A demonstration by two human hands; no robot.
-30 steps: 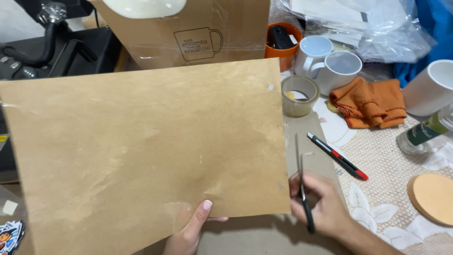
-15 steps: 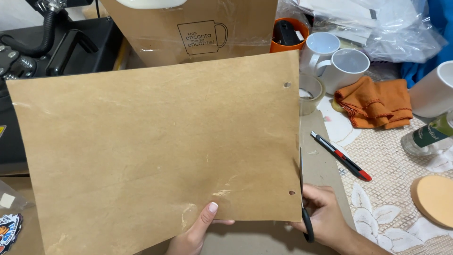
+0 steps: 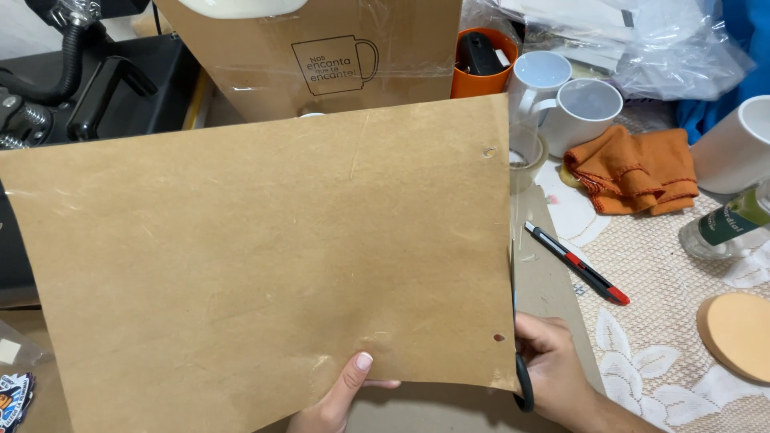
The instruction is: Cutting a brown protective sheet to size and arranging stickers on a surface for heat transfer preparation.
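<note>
A big brown paper sheet (image 3: 265, 265) fills most of the view, held up over the worktop (image 3: 553, 281) and tilted a little. The left hand (image 3: 341, 397) comes up from 6 o'clock and pinches the sheet's lower edge, thumb pressed on the near face, the other fingers hidden behind. The right hand (image 3: 557, 373) sits at about 5 o'clock, just beside the sheet's lower right corner, curled closed around the black handle of a pair of scissors (image 3: 521, 377) whose blades run up along the sheet's right edge; most of the blades are too thin to make out. Two small holes show near that right edge, one high and one low.

At 3 o'clock a red and black pen (image 3: 577, 263) lies on the worktop, near but apart from the sheet. Beyond it at 2 o'clock is a crumpled orange cloth (image 3: 634, 168), with two white mugs (image 3: 577, 108) at 1 o'clock and an orange cup (image 3: 481, 68) beside them. A roll of tape (image 3: 525, 156) peeks out from behind the sheet's right edge. A cardboard box (image 3: 321, 56) stands at 12 o'clock, and a round tan pad (image 3: 738, 333) lies at 4 o'clock.
</note>
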